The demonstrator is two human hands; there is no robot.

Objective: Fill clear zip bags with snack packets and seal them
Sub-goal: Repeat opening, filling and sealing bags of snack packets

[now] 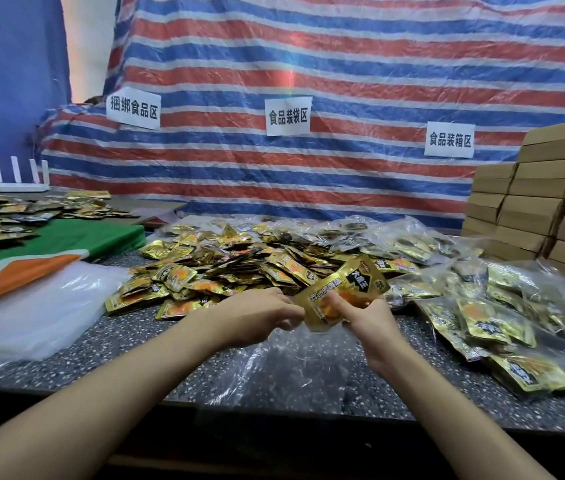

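Note:
My right hand (369, 322) grips a small bunch of gold snack packets (340, 292) above the speckled table (108, 337), thumb pressed on the front packet. My left hand (257, 315) pinches the mouth of a clear zip bag (284, 368), which hangs down and lies crumpled on the table below both hands. The packets sit at the bag's opening. A big loose heap of gold packets (225, 268) lies just beyond my hands.
Filled clear bags of packets (503, 313) lie at the right. A stack of empty clear bags (31, 313) and a green and orange cloth (49, 251) are at the left. Cardboard boxes (534, 202) stack at the back right, against a striped tarp with paper signs.

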